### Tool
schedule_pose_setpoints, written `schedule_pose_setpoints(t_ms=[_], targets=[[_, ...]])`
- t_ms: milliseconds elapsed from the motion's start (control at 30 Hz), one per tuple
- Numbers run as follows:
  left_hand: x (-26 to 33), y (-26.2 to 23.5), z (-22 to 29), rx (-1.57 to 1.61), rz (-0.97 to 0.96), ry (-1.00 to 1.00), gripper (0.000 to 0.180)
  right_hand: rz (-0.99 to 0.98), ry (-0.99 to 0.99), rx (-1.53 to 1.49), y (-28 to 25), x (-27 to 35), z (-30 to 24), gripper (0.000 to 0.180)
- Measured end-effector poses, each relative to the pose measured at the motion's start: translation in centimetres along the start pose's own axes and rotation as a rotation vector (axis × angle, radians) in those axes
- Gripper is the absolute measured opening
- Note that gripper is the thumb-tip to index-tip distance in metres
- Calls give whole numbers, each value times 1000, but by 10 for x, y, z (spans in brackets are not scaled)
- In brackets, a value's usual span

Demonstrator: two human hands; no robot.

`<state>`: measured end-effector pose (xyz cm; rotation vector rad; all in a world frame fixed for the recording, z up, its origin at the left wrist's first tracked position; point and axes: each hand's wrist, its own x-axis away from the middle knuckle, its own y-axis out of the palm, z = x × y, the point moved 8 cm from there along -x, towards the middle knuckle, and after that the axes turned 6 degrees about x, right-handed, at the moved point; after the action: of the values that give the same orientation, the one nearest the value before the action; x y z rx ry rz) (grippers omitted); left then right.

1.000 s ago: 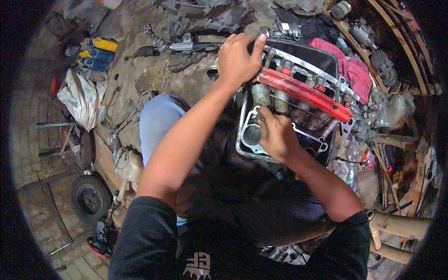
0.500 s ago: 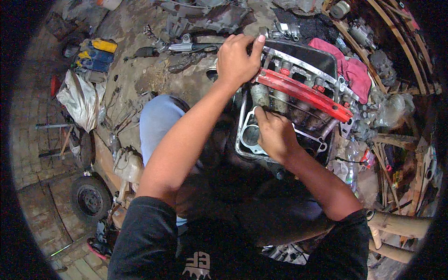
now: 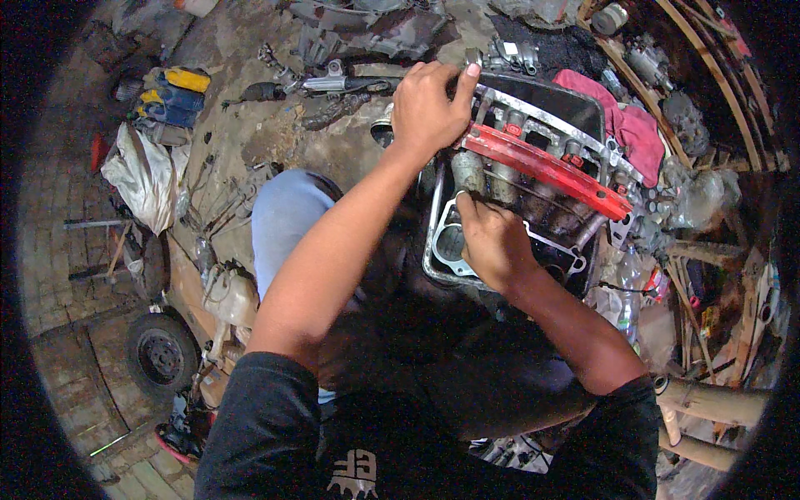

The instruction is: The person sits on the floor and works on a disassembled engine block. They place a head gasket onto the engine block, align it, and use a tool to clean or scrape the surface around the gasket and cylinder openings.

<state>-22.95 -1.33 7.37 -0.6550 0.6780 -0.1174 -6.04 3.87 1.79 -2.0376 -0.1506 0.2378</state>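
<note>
A grimy metal intake manifold (image 3: 504,182) with several tube-like runners lies tilted in front of me, over a dark tray (image 3: 575,98) with rounded corners. Across it runs a red fuel rail (image 3: 546,171) with red-topped injectors beneath. My left hand (image 3: 429,104) grips the manifold's far left corner, its thumb stretched along the metal edge; the other fingertips are hidden. My right hand (image 3: 498,242) is closed at the near side, fingers bent against a pale flat flange (image 3: 450,242) with a large round opening. Its thumb is hidden.
A pink cloth (image 3: 637,137) lies beside the tray's right end. Beyond are metal engine parts (image 3: 367,33) on the dirty ground. Plastic bottles (image 3: 629,287) and wooden poles (image 3: 717,400) are at right. A small wheel (image 3: 162,354) and a white sack (image 3: 146,179) sit at left.
The manifold and both hands have shifted very slightly to the right. Both grips look the same.
</note>
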Motion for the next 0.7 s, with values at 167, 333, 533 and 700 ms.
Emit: schedule_pose_setpoints(t_ms=[167,333,533,700], targets=[[-1,1,-1,0,-5,10,42,34,110,-118,-3,3,11,34],[0,-1,0,19,21,22,43,-49,15,57,0,0,7,39],[-1,0,-1,-26,-16,-10,46,-12,-6,35,0,4,-3,40],[-3,0,3,-18,-12,4,46,246,68,-172,0,9,24,33]])
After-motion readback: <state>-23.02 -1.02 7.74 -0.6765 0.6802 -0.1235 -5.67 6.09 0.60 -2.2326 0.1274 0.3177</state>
